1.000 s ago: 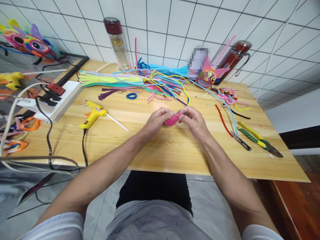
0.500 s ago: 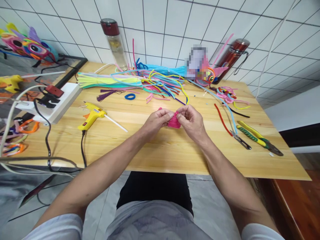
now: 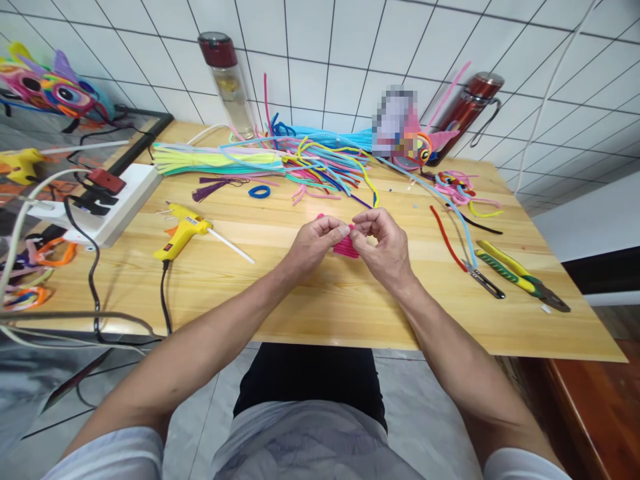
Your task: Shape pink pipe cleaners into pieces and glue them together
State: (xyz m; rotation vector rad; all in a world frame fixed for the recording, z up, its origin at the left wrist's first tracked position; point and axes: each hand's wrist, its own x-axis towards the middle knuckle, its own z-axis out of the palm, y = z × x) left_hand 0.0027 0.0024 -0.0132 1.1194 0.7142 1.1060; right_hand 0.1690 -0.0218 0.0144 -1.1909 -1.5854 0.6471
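We see a wooden surface [image 3: 325, 310] bearing a bundle of pipe cleaners [image 3: 210, 161] along its back and, at left, a yellow hot-glue gun [image 3: 183, 231]; over mid-surface, we note the left hand [image 3: 316, 245] and right hand [image 3: 385, 245], both pinching a small, ribbed pink piece [image 3: 347, 251] between them.

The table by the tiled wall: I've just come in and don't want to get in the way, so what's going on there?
A person's left hand and right hand are pinching a small, ridged pink piece between them, over the table. A yellow glue gun lies to the left, not in use. Behind the hands are bundles of colored pipe cleaners. Pliers lie untouched on the right.
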